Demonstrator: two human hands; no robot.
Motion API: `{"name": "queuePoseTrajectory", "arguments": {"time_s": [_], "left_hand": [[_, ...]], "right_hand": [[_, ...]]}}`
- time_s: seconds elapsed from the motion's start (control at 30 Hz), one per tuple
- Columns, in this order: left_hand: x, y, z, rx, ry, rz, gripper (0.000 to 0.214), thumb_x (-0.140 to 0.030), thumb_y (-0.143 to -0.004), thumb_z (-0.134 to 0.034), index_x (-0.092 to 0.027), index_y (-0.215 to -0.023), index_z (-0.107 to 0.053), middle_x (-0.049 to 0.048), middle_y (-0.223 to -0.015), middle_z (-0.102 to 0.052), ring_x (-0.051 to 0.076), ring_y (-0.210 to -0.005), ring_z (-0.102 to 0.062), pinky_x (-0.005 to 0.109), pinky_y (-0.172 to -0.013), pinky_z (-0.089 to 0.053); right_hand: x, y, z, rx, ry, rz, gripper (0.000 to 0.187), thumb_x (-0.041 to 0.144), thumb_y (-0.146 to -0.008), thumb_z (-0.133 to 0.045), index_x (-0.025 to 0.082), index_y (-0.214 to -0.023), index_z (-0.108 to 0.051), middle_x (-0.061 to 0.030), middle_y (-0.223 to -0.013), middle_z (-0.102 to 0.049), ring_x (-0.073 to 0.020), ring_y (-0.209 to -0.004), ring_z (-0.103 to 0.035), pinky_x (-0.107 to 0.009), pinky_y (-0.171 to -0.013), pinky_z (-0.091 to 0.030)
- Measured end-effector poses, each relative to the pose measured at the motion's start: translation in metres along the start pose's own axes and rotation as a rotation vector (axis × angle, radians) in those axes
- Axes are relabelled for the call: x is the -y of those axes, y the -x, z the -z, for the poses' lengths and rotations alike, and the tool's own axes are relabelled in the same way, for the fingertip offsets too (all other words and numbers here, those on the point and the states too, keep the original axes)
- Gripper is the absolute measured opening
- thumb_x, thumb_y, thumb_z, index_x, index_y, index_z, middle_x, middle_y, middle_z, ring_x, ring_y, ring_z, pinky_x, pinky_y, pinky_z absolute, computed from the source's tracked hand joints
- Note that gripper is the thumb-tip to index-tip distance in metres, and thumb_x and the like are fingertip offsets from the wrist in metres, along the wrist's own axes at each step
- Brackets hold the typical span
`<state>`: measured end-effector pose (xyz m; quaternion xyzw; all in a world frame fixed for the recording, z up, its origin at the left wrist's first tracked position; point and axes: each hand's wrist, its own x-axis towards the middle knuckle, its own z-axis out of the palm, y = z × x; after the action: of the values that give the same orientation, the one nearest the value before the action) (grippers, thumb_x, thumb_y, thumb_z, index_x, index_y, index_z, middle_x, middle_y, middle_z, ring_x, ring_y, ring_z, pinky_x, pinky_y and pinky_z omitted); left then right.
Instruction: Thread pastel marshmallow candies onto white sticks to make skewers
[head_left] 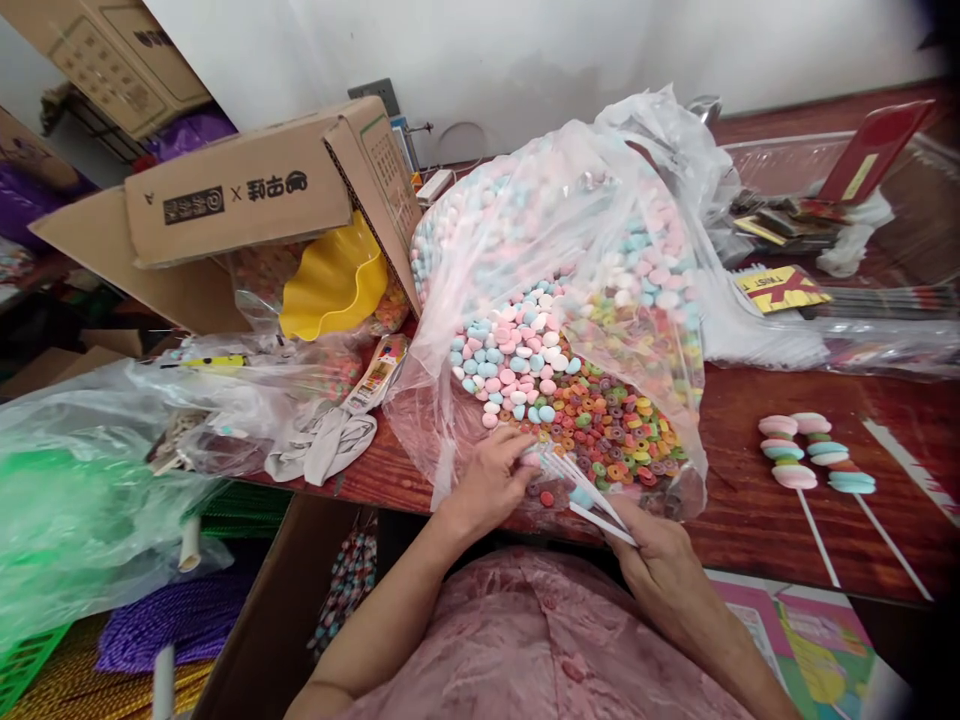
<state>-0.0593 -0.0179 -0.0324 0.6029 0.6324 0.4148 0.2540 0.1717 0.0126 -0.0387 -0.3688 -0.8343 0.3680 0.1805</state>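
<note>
My right hand (pixel 658 548) is closed around a small bundle of white sticks (pixel 596 492), which point up and left. My left hand (pixel 487 482) is pinched at the far ends of these sticks, by a pale pink candy (pixel 532 457); its fingertips partly hide the contact. A pale blue candy (pixel 580 497) shows beside the sticks. Just beyond both hands, an open clear plastic bag (pixel 442 420) spills pink, blue and white candies (pixel 517 355) next to colourful ring gummies (pixel 615 425). Two candy skewers (pixel 784 455) with pastel candies lie on the table's right.
A cardboard box (pixel 247 195) with a yellow wavy-edged dish (pixel 334 280) stands at the back left. Grey gloves (pixel 326 445) lie before it. Packaged sticks with a yellow label (pixel 784 290) lie at right. Purple and gold bundles (pixel 176 620) fill the lower left, below the table edge.
</note>
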Motion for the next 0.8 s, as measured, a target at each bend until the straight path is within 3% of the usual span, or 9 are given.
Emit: {"name": "queuePoseTrajectory", "arguments": {"time_s": [0.13,0.3,0.43,0.67,0.8], "left_hand": [[-0.004,0.011,0.005,0.192,-0.255,-0.016,0.027,-0.010,-0.086,-0.053,-0.016,-0.108,-0.068,0.0087,-0.103,-0.059,0.020,-0.094,-0.058,0.036,-0.089,-0.051],[-0.009,0.016,0.005,0.227,-0.318,-0.031,0.035,-0.007,-0.084,-0.052,-0.017,-0.115,-0.062,0.0104,-0.111,-0.054,0.022,-0.106,-0.054,0.037,-0.095,-0.049],[-0.007,0.016,0.004,0.243,-0.250,-0.029,0.029,-0.007,-0.087,-0.048,-0.015,-0.107,-0.066,0.0099,-0.104,-0.057,0.021,-0.097,-0.056,0.035,-0.089,-0.050],[0.001,0.018,-0.002,0.020,0.134,0.133,0.028,-0.018,-0.085,-0.062,-0.015,-0.110,-0.072,0.0072,-0.098,-0.062,0.016,-0.083,-0.060,0.027,-0.068,-0.050],[-0.002,0.018,-0.008,-0.021,0.188,0.134,0.032,-0.009,-0.077,-0.062,-0.018,-0.105,-0.075,0.0059,-0.094,-0.065,0.016,-0.085,-0.062,0.028,-0.075,-0.052]], "right_hand": [[-0.013,0.003,-0.002,0.071,0.201,-0.098,0.033,0.023,-0.093,-0.032,0.021,-0.092,-0.065,-0.0046,-0.070,-0.067,-0.0196,-0.061,-0.060,-0.028,-0.062,-0.044],[-0.014,0.007,-0.002,0.121,0.241,-0.078,0.031,0.017,-0.089,-0.034,0.022,-0.091,-0.065,-0.0057,-0.079,-0.070,-0.0195,-0.071,-0.064,-0.028,-0.066,-0.042],[-0.007,0.006,0.000,0.162,0.288,-0.110,0.036,0.016,-0.089,-0.035,0.023,-0.098,-0.069,-0.0068,-0.086,-0.072,-0.0199,-0.080,-0.067,-0.027,-0.069,-0.044],[-0.008,0.004,0.000,0.181,0.323,-0.100,0.041,0.016,-0.089,-0.034,0.023,-0.110,-0.069,-0.0070,-0.089,-0.074,-0.0209,-0.081,-0.069,-0.028,-0.069,-0.046],[-0.009,0.003,-0.004,0.149,0.287,-0.072,0.045,0.016,-0.089,-0.033,0.023,-0.117,-0.068,-0.0072,-0.093,-0.074,-0.0219,-0.084,-0.070,-0.029,-0.070,-0.048]]}}
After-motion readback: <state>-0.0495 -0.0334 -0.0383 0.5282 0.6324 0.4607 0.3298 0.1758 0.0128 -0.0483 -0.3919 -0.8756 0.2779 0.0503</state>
